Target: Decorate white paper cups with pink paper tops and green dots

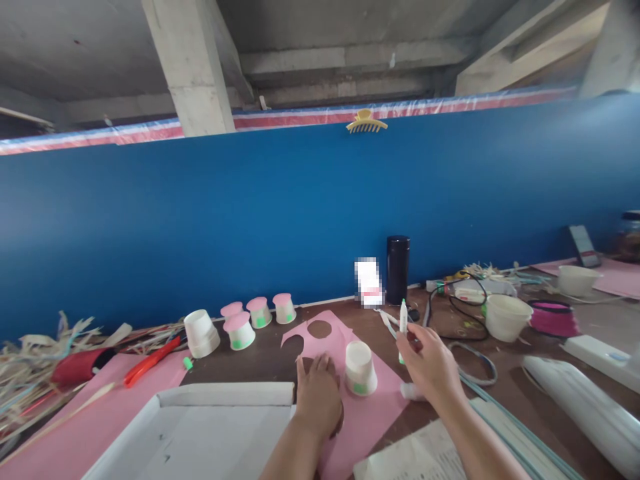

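Note:
My left hand [317, 395] lies palm-down with fingers together on a pink sheet [373, 413] that has round holes cut from it. Just right of that hand an upturned white paper cup [361, 369] with a green patch stands on the sheet. My right hand [431, 363] is raised a little above the table, fingers closed round a white marker with a green tip [403, 314], held upright. Several upturned cups with pink tops [239, 331] stand in a group further back on the left.
An open white cardboard box [200, 427] sits at the front left. Red scissors [150, 361] and straw lie at the left. A black flask [397, 269], white bowls [506, 316], cables and a pink roll [553, 317] crowd the right. A blue wall [250, 213] backs the table.

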`<state>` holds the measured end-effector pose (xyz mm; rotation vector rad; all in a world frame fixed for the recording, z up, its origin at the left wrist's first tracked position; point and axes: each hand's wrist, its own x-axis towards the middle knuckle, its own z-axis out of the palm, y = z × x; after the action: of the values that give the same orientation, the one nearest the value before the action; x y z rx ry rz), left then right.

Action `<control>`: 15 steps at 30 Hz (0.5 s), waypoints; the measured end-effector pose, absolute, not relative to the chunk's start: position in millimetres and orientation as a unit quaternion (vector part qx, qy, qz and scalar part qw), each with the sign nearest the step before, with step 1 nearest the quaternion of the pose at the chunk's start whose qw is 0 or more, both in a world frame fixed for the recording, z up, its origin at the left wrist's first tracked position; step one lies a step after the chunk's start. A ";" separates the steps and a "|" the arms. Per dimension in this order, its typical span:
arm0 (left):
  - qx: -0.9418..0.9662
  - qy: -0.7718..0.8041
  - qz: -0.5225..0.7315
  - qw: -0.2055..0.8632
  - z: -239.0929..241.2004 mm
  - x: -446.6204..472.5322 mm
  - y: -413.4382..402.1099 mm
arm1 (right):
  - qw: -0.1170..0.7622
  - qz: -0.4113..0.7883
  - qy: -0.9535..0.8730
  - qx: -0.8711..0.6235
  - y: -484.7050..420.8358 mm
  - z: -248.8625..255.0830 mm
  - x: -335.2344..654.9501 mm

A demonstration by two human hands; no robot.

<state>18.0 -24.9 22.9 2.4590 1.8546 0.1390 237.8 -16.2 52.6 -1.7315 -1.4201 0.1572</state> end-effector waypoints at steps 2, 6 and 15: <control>0.799 0.598 0.054 0.036 20.7 15.8 -20.5 | 0.430 0.063 -0.571 -0.696 -16.0 51.8 237.9; 0.801 0.596 0.049 0.036 20.6 11.8 -7.3 | 0.427 0.058 -0.582 -0.690 -16.4 50.1 234.9; 0.797 0.597 0.086 0.038 43.5 4.3 14.5 | 0.426 0.074 -0.600 -0.674 -17.3 45.7 226.3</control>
<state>4.3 14.5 43.5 2.4449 1.8316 0.2650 226.3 -17.3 45.7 -1.6842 -1.4991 0.1853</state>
